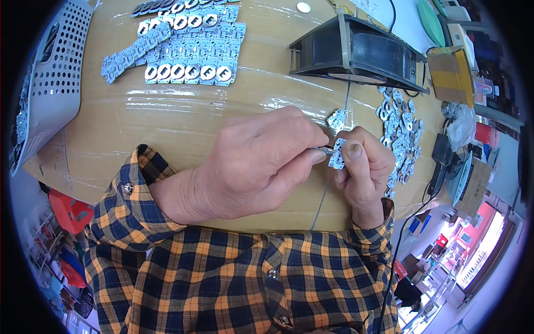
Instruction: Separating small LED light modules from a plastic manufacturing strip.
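Note:
My right hand is closed, with the thumb and fingers pinching a small white circuit board upright in front of me. Against the board's left edge, my left hand pinches a small shiny piece; the fingers hide most of it, so its kind is unclear. Both hands meet just above the table. Right behind them lies a small cluster of circuit boards. To the right is a loose heap of small boards, some with round metal parts.
Sheets of joined circuit boards lie at the far left on the brown table. A white perforated basket stands at the left edge. At the back is a black fan, with a cardboard box to its right. A cable runs down on the right.

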The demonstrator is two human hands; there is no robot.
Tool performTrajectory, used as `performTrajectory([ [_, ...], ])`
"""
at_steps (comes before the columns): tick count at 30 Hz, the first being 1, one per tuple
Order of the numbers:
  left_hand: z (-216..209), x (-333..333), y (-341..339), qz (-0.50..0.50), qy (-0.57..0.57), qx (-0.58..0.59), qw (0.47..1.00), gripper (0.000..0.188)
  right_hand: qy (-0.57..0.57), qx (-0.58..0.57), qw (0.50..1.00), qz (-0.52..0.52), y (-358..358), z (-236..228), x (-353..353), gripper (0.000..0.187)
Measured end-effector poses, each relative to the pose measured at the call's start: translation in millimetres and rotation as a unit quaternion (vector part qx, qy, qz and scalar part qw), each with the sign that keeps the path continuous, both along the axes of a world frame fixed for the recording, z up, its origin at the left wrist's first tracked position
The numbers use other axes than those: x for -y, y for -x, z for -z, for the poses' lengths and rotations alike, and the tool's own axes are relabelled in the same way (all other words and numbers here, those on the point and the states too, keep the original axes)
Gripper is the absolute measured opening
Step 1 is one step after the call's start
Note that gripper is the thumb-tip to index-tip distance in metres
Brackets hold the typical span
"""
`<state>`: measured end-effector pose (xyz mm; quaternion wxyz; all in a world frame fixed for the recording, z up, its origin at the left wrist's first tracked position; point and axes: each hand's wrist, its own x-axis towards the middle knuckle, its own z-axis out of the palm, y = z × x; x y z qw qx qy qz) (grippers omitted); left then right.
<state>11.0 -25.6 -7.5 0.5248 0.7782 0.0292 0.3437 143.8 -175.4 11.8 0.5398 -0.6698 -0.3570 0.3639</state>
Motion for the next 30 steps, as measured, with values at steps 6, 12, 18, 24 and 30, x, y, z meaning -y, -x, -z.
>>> performTrajectory([
  [6,-0.2,-3.6,-0.9,0.005,-0.013,-0.001,1.000,0.022,-0.015,-0.009,1.000,0.005,-0.6,1.3,1.4,0.033],
  [12,2.6,-5.4,-0.2,0.046,-0.055,0.007,0.997,0.021,0.015,0.020,0.999,0.034,0.1,-2.0,-4.4,0.032],
  [18,-5.5,-7.3,2.2,0.042,0.017,-0.063,0.997,0.017,-0.013,0.192,0.981,0.000,-14.9,2.7,-1.9,0.025],
  [24,-6.9,-8.9,3.0,0.094,0.207,-0.137,0.964,0.013,-0.056,0.242,0.969,-0.012,-16.3,2.4,-0.6,0.013],
  [30,-6.1,-6.9,3.6,0.097,0.206,-0.127,0.965,0.012,-0.076,0.212,0.974,-0.031,-17.9,3.1,-1.1,0.013],
])
